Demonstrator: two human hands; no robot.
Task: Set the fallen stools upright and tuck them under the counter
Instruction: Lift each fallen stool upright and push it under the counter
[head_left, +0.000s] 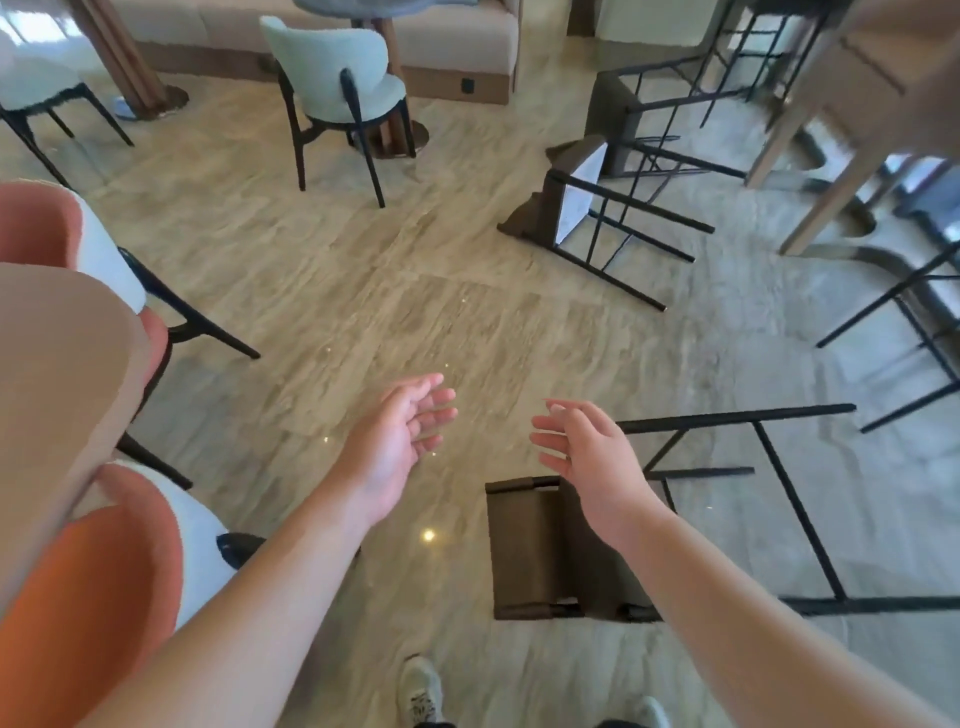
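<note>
Left hand (400, 441) fingers loose and spread, holding nothing | right hand (587, 457) the same | brown-seated black metal stool (550, 551) lies sideways on marble floor (363, 291) under right hand | two fallen stools (582, 202) near counter (841, 104)

Nearest fallen stool (550, 551) on floor (363, 291) below right hand (587, 457), two others (576, 208) beyond.

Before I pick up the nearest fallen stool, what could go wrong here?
1. The nearest stool lies right by your shoe; its black legs could trip you.
2. Both hands, left hand and right hand, are open and hold nothing yet, so a one-sided grip may let it swing.
3. The polished floor may let the legs slide.
</note>
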